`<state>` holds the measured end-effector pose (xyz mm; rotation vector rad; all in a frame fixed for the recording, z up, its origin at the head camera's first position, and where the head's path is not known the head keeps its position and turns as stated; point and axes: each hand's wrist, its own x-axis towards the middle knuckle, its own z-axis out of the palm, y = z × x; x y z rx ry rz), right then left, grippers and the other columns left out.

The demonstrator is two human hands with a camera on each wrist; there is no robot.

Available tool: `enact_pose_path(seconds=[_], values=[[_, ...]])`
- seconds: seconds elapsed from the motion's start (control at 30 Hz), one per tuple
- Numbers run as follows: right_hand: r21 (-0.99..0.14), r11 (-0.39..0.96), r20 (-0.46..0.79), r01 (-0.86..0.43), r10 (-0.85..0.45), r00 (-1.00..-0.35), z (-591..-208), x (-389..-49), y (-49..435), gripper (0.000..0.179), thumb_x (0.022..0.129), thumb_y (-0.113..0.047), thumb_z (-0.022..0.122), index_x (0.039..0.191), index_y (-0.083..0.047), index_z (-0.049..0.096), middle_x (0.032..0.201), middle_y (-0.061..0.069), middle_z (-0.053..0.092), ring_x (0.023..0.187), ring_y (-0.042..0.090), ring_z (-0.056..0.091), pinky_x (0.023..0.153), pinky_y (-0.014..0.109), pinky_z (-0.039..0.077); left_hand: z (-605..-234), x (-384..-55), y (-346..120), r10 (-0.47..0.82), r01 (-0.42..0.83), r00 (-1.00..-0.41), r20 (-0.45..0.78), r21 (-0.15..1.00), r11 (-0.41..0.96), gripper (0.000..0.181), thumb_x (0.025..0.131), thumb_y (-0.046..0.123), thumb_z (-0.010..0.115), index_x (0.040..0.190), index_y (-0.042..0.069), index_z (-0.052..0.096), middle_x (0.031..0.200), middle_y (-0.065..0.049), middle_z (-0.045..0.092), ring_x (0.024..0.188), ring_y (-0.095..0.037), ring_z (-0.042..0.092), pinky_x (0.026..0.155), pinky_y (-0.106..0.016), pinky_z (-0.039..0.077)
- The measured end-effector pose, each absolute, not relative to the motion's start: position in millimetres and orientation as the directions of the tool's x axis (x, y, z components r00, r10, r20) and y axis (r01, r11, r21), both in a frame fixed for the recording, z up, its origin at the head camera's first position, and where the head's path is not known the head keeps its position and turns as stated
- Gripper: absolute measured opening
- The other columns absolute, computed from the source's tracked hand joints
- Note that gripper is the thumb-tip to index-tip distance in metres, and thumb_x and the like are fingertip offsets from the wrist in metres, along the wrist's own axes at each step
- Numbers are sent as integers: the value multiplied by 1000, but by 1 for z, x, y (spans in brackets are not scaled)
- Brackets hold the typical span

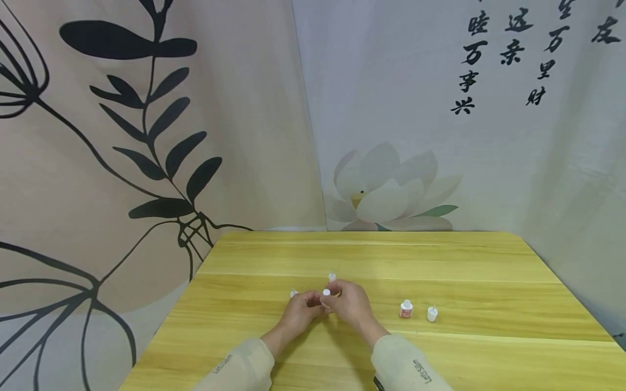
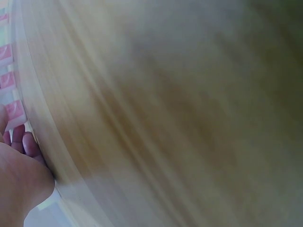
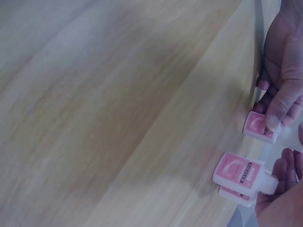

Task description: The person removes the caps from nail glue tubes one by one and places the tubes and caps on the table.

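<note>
A small white plastic bottle (image 3: 258, 126) with a pink label is pinched in my left hand (image 1: 302, 314), its thumb lying across the label in the right wrist view. My right hand (image 1: 353, 304) meets it from the other side, thumb and forefinger around the round white cap (image 1: 326, 293). Both hands nearly touch, just above the table, and hide most of the bottle from the head view. Two more pink-labelled bottles (image 3: 236, 171) show beside the hands in the right wrist view, one partly behind the other.
The wooden table (image 1: 489, 358) carries a red-labelled white bottle (image 1: 406, 309) to the right of my hands. Beside that stands a small white cap-like piece (image 1: 432, 314) with a thin tip. White tops (image 1: 332, 277) peek out behind the hands. A printed curtain (image 1: 254, 136) hangs behind the table.
</note>
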<state>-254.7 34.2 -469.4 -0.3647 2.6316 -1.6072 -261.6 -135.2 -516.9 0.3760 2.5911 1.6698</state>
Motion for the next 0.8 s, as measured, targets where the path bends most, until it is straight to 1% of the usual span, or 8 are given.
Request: enact_pose_path(seconds=[0.1, 0.33, 0.47, 0.67, 0.8], values=[[-870, 456, 105, -188, -202, -974, -469, -255, 33, 12, 89, -17, 74, 98, -9, 72, 89, -1, 68, 75, 15, 58, 60, 31, 50, -516, -261, -135, 220, 188, -970, 107, 901, 391, 16, 89, 19, 75, 99, 7, 74, 95, 0, 72, 91, -13, 63, 80, -29, 51], [-875, 444, 116, -190, -189, -975, -467, -256, 34, 15, 92, -18, 71, 104, -8, 72, 91, 0, 68, 74, 15, 58, 60, 30, 50, -515, -261, -135, 216, 171, -972, 94, 912, 373, 17, 88, 19, 76, 100, 7, 73, 96, -1, 72, 92, -14, 63, 80, -28, 51], [-885, 426, 114, -186, -189, -975, -465, -255, 36, 15, 93, -18, 71, 104, -8, 72, 90, -1, 67, 74, 15, 58, 60, 30, 50, -515, -260, -134, 210, 162, -974, 89, 919, 361, 16, 88, 17, 76, 98, 6, 73, 94, -2, 72, 91, -15, 62, 79, -28, 51], [-896, 403, 115, -186, -193, -974, -464, -255, 38, 14, 94, -20, 70, 103, -9, 71, 88, -1, 66, 73, 15, 58, 59, 29, 50, -517, -261, -134, 227, 174, -969, 99, 924, 340, 12, 90, 12, 73, 98, 3, 72, 95, -7, 72, 91, -17, 63, 79, -26, 51], [-897, 401, 121, -186, -182, -976, -462, -255, 40, 16, 94, -20, 69, 105, -8, 71, 90, 0, 66, 73, 15, 58, 59, 29, 51, -519, -262, -134, 233, 169, -968, 94, 930, 327, 12, 90, 9, 72, 98, 1, 71, 96, -11, 72, 91, -19, 63, 79, -29, 52]])
